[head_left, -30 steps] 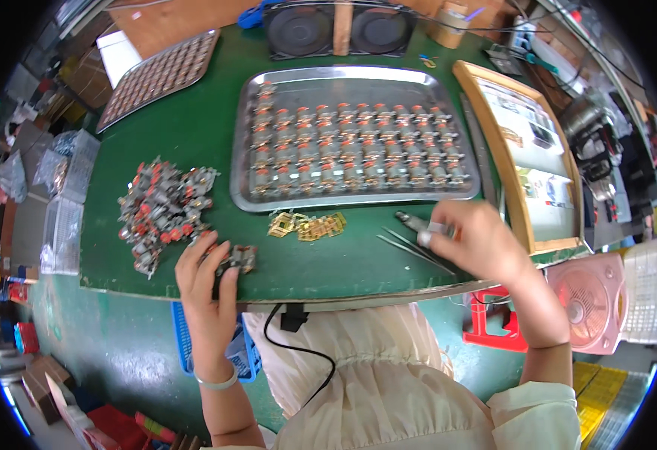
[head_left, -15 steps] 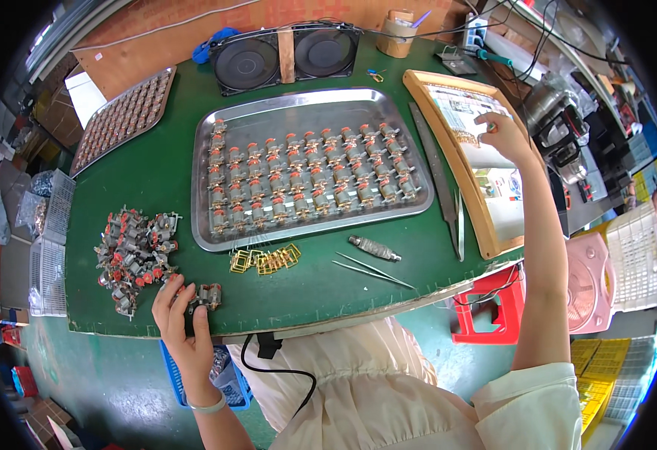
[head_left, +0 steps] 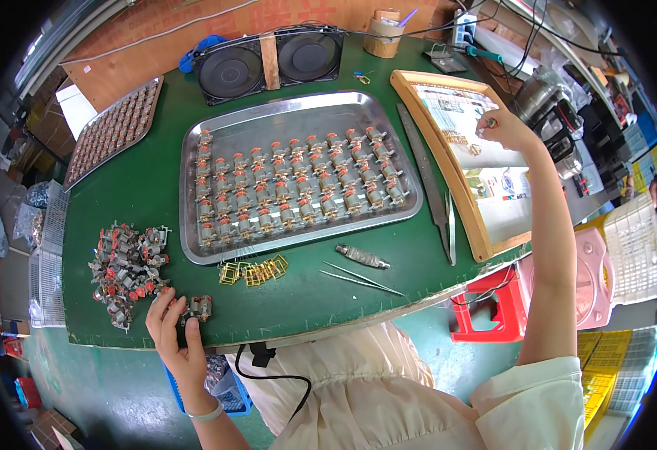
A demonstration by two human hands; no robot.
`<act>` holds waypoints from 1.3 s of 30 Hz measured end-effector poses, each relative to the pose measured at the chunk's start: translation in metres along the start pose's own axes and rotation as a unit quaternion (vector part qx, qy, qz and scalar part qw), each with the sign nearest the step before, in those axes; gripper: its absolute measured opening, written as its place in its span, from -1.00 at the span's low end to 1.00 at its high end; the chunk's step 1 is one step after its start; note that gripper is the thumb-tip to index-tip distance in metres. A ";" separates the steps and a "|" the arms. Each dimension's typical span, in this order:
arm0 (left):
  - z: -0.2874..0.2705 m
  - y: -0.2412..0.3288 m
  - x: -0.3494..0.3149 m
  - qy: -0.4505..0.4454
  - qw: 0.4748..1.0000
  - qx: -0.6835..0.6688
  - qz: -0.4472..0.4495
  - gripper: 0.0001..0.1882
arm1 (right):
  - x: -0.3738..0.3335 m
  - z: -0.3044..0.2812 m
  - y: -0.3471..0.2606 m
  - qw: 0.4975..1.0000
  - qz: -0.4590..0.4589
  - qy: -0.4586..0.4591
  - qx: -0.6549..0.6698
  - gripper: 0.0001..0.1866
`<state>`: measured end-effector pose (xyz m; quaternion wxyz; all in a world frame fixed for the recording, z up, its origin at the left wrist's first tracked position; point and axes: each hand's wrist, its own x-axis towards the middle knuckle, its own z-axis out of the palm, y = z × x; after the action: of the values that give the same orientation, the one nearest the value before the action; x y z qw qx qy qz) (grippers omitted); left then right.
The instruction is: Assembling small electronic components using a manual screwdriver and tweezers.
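Head view: your left hand (head_left: 172, 334) curls at loose motors (head_left: 203, 307); its grip cannot be told. The heap (head_left: 127, 264) beyond it is not yet arranged; motor rows (head_left: 287, 215) already stand on the tray (head_left: 283, 121) between your hands. Your right hand (head_left: 508, 130) bunches over the wooden frame (head_left: 443, 163), pinch unclear.

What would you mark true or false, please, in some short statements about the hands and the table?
1. The right hand is over the wood-rimmed tray. True.
2. The left hand is over the metal tray. False: its fingers are at small motors.
3. The motor pile lies left of the metal tray. True.
4. Brass-coloured frames lie inside the metal tray. False: they lie on the green table in front of it.
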<state>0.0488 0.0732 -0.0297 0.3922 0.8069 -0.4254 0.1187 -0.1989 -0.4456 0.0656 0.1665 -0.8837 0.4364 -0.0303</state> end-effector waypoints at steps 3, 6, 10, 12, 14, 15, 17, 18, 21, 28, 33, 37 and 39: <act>0.000 0.001 0.001 0.002 1.000 -0.009 0.002 -0.73 | 0.006 -0.008 0.002 0.998 0.050 -0.044 0.023 -0.85; 0.001 0.001 0.001 0.003 1.000 -0.009 0.003 -0.74 | 0.011 -0.010 0.005 0.992 0.056 -0.071 0.088 -0.84; 0.001 0.000 0.001 0.001 1.000 0.002 0.007 -0.74 | 0.012 -0.009 -0.006 0.988 0.064 -0.074 0.121 -0.85; 0.001 0.000 0.000 0.004 1.000 -0.003 0.006 -0.74 | 0.012 -0.010 -0.011 0.986 0.071 -0.076 0.134 -0.86; 0.002 0.000 0.000 0.004 1.000 -0.005 0.005 -0.74 | 0.012 -0.012 -0.013 0.972 0.064 -0.096 0.203 -0.88; 0.002 -0.001 0.000 0.005 1.000 -0.006 0.003 -0.74 | 0.011 -0.013 -0.016 0.972 0.064 -0.097 0.203 -0.88; 0.002 0.000 0.001 0.004 1.000 -0.004 0.006 -0.73 | 0.007 -0.016 -0.022 0.956 0.011 -0.102 0.274 -0.89; 0.002 0.000 0.001 0.004 1.000 0.000 0.007 -0.73 | 0.005 -0.017 -0.028 0.956 0.010 -0.104 0.274 -0.89; 0.003 0.001 0.002 0.006 1.000 -0.006 0.004 -0.73 | -0.013 -0.019 -0.058 0.919 -0.058 -0.128 0.369 -0.88; 0.001 -0.003 0.001 0.008 1.000 -0.003 0.006 -0.71 | -0.076 0.022 -0.165 0.869 -0.099 -0.264 0.407 -0.83; 0.001 -0.002 0.001 0.010 1.000 -0.005 0.004 -0.72 | -0.096 0.080 -0.215 0.869 -0.116 -0.344 0.337 -0.82; -0.001 -0.003 0.001 0.015 1.000 -0.005 0.017 -0.73 | -0.101 0.099 -0.241 0.893 -0.115 -0.339 0.273 -0.81; -0.003 -0.003 0.000 0.010 1.000 -0.001 0.016 -0.73 | -0.096 0.108 -0.246 0.915 -0.174 -0.294 0.213 -0.79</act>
<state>0.0515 0.0763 -0.0298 0.3954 0.7982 -0.4346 0.1326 -0.0496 -0.2025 0.0513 0.4634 -0.8583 0.1905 0.1107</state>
